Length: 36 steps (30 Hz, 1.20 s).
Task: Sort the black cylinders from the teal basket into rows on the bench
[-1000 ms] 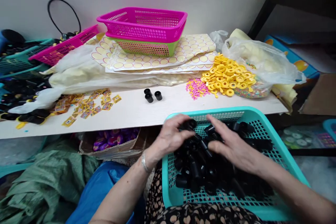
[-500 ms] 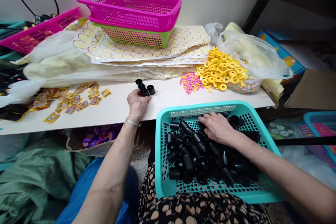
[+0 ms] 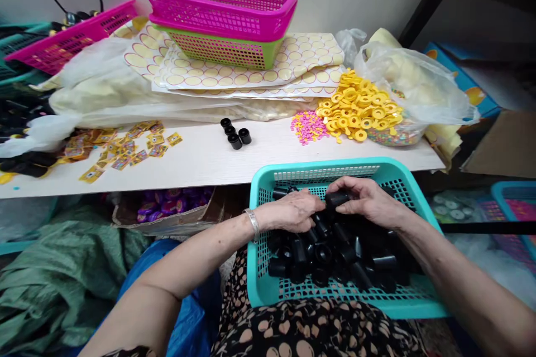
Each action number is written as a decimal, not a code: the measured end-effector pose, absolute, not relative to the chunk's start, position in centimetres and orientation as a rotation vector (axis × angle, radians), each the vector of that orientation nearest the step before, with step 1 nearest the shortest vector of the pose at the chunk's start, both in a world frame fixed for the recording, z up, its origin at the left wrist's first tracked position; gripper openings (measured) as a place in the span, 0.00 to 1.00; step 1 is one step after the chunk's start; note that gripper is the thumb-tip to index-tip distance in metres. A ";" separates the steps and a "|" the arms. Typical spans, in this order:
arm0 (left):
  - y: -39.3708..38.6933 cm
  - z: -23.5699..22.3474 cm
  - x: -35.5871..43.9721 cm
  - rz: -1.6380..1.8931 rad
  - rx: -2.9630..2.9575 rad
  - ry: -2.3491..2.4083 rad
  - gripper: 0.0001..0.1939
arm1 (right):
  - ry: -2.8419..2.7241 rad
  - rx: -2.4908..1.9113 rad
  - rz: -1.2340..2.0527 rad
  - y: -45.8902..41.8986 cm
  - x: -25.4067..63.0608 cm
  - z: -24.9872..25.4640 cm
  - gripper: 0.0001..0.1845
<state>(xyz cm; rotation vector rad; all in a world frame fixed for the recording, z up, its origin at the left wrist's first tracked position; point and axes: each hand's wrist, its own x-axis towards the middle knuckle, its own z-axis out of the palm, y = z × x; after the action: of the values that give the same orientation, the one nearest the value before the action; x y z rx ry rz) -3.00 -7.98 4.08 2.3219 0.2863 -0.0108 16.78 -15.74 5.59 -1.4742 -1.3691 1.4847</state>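
Observation:
A teal plastic basket (image 3: 257, 284) rests on my lap, filled with several black plastic tubes (image 3: 335, 259). Both hands are inside it near its far side. My right hand (image 3: 371, 201) is closed on one black tube (image 3: 337, 199), held a little above the pile. My left hand (image 3: 291, 211), with a silver bracelet on its wrist, lies palm down on the pile just left of that tube; its fingers are curled among the tubes. On the white table (image 3: 201, 167) beyond the basket stand several black caps (image 3: 235, 135) in a small cluster.
Stacked pink and green baskets (image 3: 221, 17) sit on sheets of round stickers (image 3: 251, 75). Yellow rings (image 3: 360, 109), pink beads (image 3: 309, 125) and a plastic bag (image 3: 414, 92) lie at the right. Yellow printed labels (image 3: 121, 148) are scattered at the left. A box (image 3: 163, 215) sits under the table.
My left hand has come back from the black caps on the table into the teal basket. My right hand has lifted a black tube from the pile.

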 end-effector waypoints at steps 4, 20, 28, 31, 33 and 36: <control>-7.4 4.2 -2.6 -0.058 2.211 0.392 0.03 | -1.068 -1.331 1.526 -16.9 16.8 5.4 0.18; -8.1 7.7 -4.0 0.420 0.748 0.497 0.14 | -0.792 -1.067 1.428 -17.4 14.3 7.2 0.16; -8.5 7.3 -2.5 0.568 0.558 0.693 0.11 | -0.590 -0.983 1.547 -17.8 13.1 7.5 0.19; -8.6 7.3 -2.4 0.577 0.462 0.717 0.09 | -0.577 -0.932 1.472 -17.7 13.1 7.4 0.15; -8.7 7.3 -2.4 0.579 0.432 0.728 0.09 | -0.568 -0.937 1.382 -17.6 13.1 7.3 0.13; -9.3 7.5 -2.2 0.552 0.431 0.740 0.09 | -0.549 -0.972 1.274 -17.5 13.2 7.1 0.18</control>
<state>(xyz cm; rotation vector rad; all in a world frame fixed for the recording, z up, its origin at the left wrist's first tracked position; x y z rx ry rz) -2.20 -9.25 7.49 0.4314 0.7400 0.5522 13.16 -17.50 7.11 -0.9722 -0.5495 1.2737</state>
